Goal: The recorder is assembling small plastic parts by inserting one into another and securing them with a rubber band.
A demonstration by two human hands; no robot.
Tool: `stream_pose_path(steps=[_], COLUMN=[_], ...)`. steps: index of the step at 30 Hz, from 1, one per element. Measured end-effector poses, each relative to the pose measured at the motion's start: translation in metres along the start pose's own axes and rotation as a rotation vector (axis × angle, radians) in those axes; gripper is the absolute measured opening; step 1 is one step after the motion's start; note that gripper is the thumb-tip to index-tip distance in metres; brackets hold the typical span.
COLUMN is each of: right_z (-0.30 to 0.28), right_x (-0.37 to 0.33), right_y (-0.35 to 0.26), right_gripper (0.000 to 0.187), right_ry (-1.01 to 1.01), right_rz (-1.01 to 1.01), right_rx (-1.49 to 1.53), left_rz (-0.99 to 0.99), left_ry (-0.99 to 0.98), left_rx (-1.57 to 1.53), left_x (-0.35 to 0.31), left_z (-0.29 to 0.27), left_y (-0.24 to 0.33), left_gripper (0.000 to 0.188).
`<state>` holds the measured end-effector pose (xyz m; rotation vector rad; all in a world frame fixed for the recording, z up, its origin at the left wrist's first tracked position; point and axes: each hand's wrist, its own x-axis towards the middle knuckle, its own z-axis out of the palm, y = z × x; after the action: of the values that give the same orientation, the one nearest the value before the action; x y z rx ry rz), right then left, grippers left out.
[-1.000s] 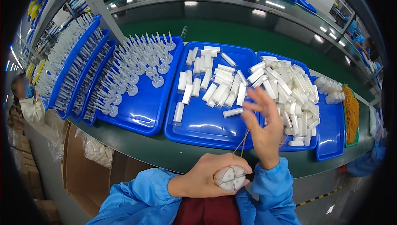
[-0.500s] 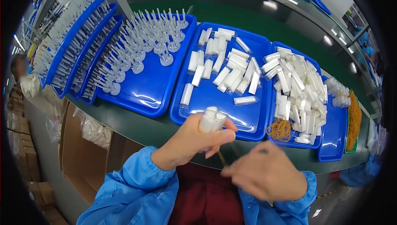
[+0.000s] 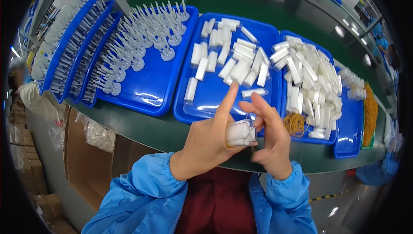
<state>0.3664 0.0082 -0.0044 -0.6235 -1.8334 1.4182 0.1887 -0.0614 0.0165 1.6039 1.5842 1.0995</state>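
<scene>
My left hand [image 3: 204, 143] is closed around a bundle of white blocks in clear wrapping [image 3: 238, 133], its index finger stretched up toward the middle tray. The bundle's end faces right, and a thin tan strand shows along its lower edge, perhaps a rubber band. Right beside that end is my right hand [image 3: 277, 141], its fingers apart and bent toward the bundle, its thumb smeared by motion. A thin brownish strand shows near this thumb; whether the fingers hold it I cannot tell. Beyond my hands, several wrapped white blocks [image 3: 201, 68] lie in a blue tray [image 3: 202, 110].
A second blue tray holds piled white blocks [image 3: 307, 74] and loose rubber bands [image 3: 294, 124]. More rubber bands [image 3: 370, 117] lie at the far right. On the left, a blue tray [image 3: 148, 98] carries stemmed clear pieces [image 3: 167, 53], beside tilted, filled trays [image 3: 69, 40]. A cardboard box [image 3: 88, 165] stands below the table.
My right hand has come up and left to the bundle, its fingers spreading. My left hand has turned the bundle from upright to pointing right and raised its index finger.
</scene>
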Motion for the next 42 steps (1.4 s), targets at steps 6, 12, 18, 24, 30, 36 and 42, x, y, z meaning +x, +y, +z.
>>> stream_pose_path(steps=[6,12,18,24,30,36,42], right_z=[0.012,0.022,0.028,-0.005,-0.181,-0.321,-0.324], right_x=[0.010,0.004,-0.006,-0.014,-0.024,-0.041,-0.012], right_y=[-0.028,-0.025,-0.018,-0.035,-0.022,0.035,0.066], right_gripper=[0.047,0.044,0.054,0.059,0.044,0.040,0.032], right_ry=[0.026,0.260,0.221,0.139,0.938,1.007,0.902], right_rz=[-0.162,-0.291,-0.486,-0.360,-0.265,0.104,0.100], right_rx=[-0.330,-0.655,-0.753,-0.740,-0.871,-1.254,-1.410], left_rz=[0.071,-0.224,-0.215,-0.176,-0.014,-0.156,-0.143], left_ry=[-0.137,-0.128,-0.076,-0.072,0.075,0.195,0.271], left_rx=[-0.062,-0.780,-0.745,-0.753,-0.427,-0.441,-0.354], left_x=[-0.002,-0.016,-0.014,-0.003,0.003,0.008,-0.001], left_z=[0.011,0.000,0.007,0.022,0.006,0.003,-0.023], left_y=[-0.014,-0.022,-0.005,0.002,-0.002,0.002,-0.018], left_gripper=[0.108,0.090,0.080,0.087,0.075,0.055,0.044])
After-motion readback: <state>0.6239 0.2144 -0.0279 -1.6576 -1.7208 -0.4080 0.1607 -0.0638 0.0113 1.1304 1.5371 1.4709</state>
